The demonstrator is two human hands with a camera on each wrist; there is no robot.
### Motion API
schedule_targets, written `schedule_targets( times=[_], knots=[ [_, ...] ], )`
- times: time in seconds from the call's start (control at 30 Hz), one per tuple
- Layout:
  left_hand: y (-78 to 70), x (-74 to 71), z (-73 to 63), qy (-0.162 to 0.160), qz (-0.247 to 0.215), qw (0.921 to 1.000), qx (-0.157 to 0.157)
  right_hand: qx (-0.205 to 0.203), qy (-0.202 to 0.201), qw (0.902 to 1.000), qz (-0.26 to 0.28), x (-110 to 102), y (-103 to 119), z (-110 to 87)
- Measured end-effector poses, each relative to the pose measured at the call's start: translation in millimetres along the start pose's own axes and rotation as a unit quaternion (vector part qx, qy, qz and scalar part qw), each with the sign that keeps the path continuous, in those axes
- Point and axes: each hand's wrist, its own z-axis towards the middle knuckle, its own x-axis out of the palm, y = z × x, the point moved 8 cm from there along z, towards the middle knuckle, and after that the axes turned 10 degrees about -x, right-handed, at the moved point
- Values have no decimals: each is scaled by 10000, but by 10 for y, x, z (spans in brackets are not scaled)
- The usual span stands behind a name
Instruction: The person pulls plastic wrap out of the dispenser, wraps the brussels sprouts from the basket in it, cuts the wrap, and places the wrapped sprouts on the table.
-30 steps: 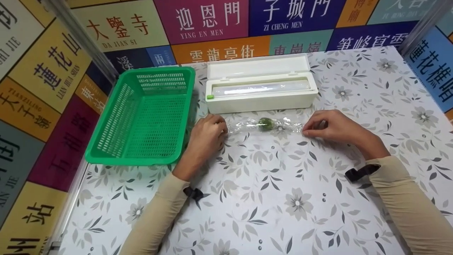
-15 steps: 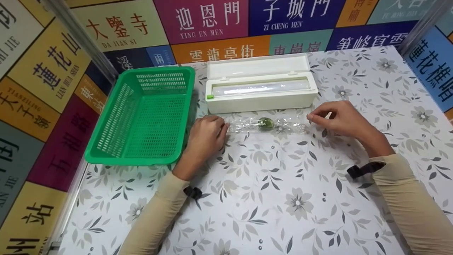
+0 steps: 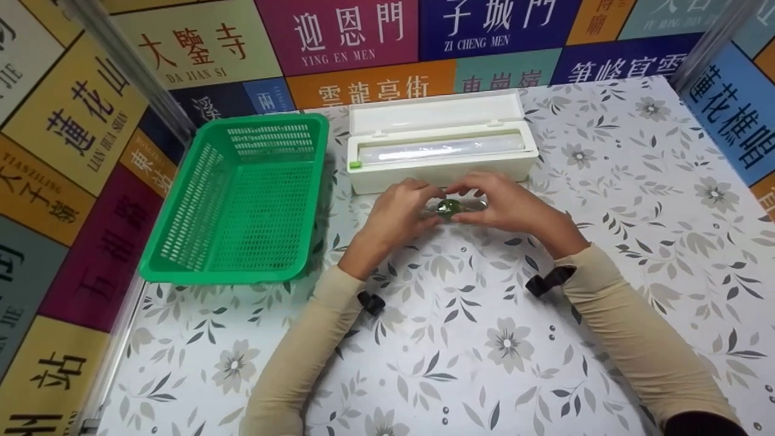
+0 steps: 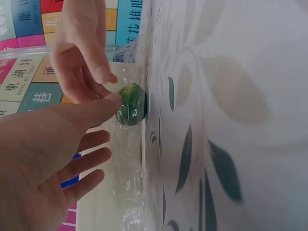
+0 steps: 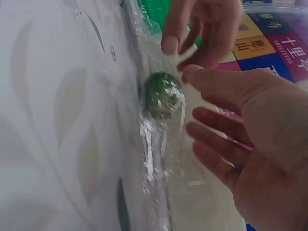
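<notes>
A small round green fruit lies on the table inside a length of clear cling film. The film stretches out to both sides of the fruit in a crinkled strip. My left hand is at the fruit's left, fingers apart and loosely bent; in the left wrist view its thumb tip overlaps the fruit, and I cannot tell whether it touches. On the other side is my right hand, thumb and fingers spread around the fruit's right side without pinching it. Each hand hides part of the film in the head view.
Right behind the hands stands a white cling film box, lid up, with a roll inside and a green slider at its left end. A green plastic basket is at the left. Printed panels wall the table's back and sides.
Both hands have moved inward from the film's two ends to the fruit in the middle. The right hand let go of its end. The head view has shifted slightly.
</notes>
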Motion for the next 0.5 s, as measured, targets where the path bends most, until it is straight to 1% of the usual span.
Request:
schedule_targets(
  times=[0.1,0.23,0.33,0.5],
  knots=[
    [47,97,82,234,-6,9995,-197,166,169,9997,-81,118,-73,31],
    [129,180,118,356,-6,9986,-404,417,70,9991,-39,177,-200,-9],
    [171,207,116,318,-63,9983,-485,575,-37,9983,75,177,-249,-35],
    [177,203,100,114,-162,9988,-453,689,14,9975,157,192,-244,-8]
  ],
)
